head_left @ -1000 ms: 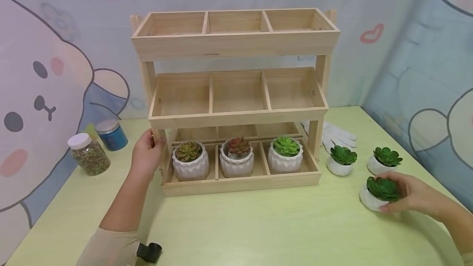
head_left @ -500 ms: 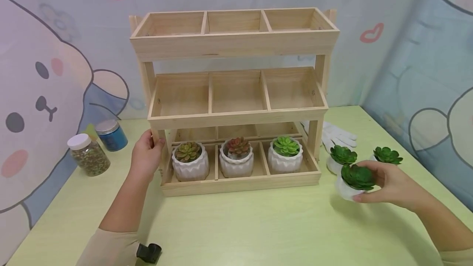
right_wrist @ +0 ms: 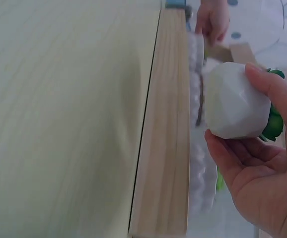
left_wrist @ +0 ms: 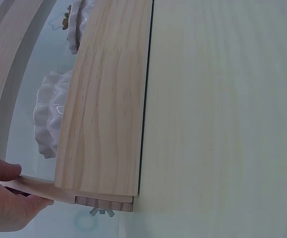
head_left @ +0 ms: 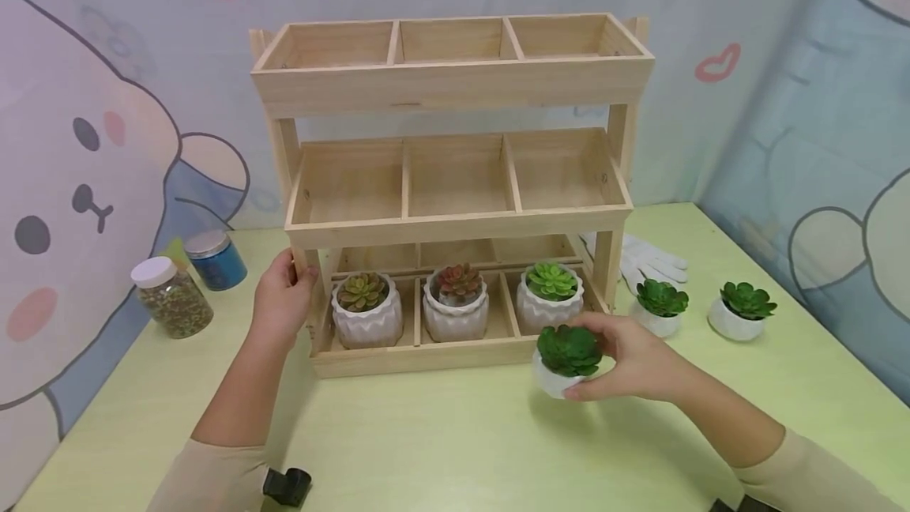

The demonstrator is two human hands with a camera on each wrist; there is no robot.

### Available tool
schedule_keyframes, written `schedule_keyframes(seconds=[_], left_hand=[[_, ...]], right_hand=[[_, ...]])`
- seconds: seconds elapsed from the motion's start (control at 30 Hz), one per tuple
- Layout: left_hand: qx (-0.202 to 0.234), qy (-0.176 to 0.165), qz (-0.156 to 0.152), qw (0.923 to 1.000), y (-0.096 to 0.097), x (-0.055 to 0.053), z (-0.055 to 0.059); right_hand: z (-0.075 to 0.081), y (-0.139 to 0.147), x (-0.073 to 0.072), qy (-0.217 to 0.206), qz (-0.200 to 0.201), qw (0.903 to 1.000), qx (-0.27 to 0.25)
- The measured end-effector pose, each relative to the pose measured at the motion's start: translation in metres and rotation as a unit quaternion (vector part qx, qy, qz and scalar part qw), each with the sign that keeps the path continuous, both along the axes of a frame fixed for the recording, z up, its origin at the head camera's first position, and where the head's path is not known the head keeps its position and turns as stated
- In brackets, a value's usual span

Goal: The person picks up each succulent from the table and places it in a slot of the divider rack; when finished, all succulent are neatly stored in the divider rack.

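My left hand point(head_left: 283, 300) grips the left upright of a three-tier wooden shelf point(head_left: 455, 88), thumb and fingers on either side of the post in the left wrist view. In my right hand point(head_left: 633, 362) is a small white pot with a dark green succulent point(head_left: 567, 352), pinched between thumb and fingers and lifted in front of the shelf's lower right corner. The right wrist view shows the underside of this white pot point(right_wrist: 235, 101). On the bottom tier stand three scalloped white pots: an olive-green succulent point(head_left: 366, 314), a reddish one point(head_left: 456, 306) and a bright green one point(head_left: 550, 303).
Two more dark green potted succulents, one nearer point(head_left: 659, 308) and one farther right point(head_left: 742, 311), stand right of the shelf. White gloves point(head_left: 650, 259) lie behind them. A jar of small greenish bits point(head_left: 173, 300) and a blue jar point(head_left: 216, 261) stand at left.
My right hand has lifted the dark green potted succulent off the table's right side and carried it left to the shelf's front. My left hand has stayed on the upright.
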State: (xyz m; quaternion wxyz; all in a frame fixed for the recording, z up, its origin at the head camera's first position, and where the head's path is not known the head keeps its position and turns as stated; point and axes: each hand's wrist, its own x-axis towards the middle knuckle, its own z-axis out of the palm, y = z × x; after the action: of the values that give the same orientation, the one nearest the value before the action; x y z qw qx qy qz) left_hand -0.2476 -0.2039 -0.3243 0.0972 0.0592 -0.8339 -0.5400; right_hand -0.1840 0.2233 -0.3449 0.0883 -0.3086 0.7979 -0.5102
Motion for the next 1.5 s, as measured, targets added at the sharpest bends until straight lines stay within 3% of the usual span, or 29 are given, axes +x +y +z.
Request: schedule_keyframes(seconds=[0.23, 0.43, 0.7, 0.9, 1.03, 1.2, 1.33, 1.5], left_hand=[[0.006, 0.001, -0.002, 1.0000, 0.001, 0.001, 0.001], [0.000, 0.003, 0.002, 1.0000, 0.001, 0.002, 0.001], [0.007, -0.001, 0.000, 1.0000, 0.001, -0.001, 0.001], [0.005, -0.004, 0.003, 1.0000, -0.001, -0.002, 0.002], [0.005, -0.008, 0.000, 1.0000, -0.001, -0.001, 0.001], [0.007, -0.003, -0.003, 1.0000, -0.002, -0.001, -0.001], [0.006, -0.003, 0.000, 1.0000, -0.002, -0.001, 0.000], [0.001, -0.002, 0.000, 1.0000, 0.000, 0.000, 0.002]], right_hand=[[0.006, -0.048, -0.005, 0.005, 0.039, 0.9990, -0.019], [0.023, -0.086, -0.011, 0.009, 0.052, 0.9986, -0.007], [0.053, -0.127, -0.028, 0.028, 0.059, 0.9972, 0.036], [0.087, -0.157, -0.048, 0.017, 0.086, 0.9961, -0.001], [0.112, -0.175, -0.054, 0.012, 0.072, 0.9972, -0.015], [0.137, -0.194, -0.067, 0.040, 0.051, 0.9977, -0.019], [0.151, -0.206, -0.081, 0.064, 0.041, 0.9968, -0.023], [0.158, -0.221, -0.098, 0.048, -0.024, 0.9985, 0.009]])
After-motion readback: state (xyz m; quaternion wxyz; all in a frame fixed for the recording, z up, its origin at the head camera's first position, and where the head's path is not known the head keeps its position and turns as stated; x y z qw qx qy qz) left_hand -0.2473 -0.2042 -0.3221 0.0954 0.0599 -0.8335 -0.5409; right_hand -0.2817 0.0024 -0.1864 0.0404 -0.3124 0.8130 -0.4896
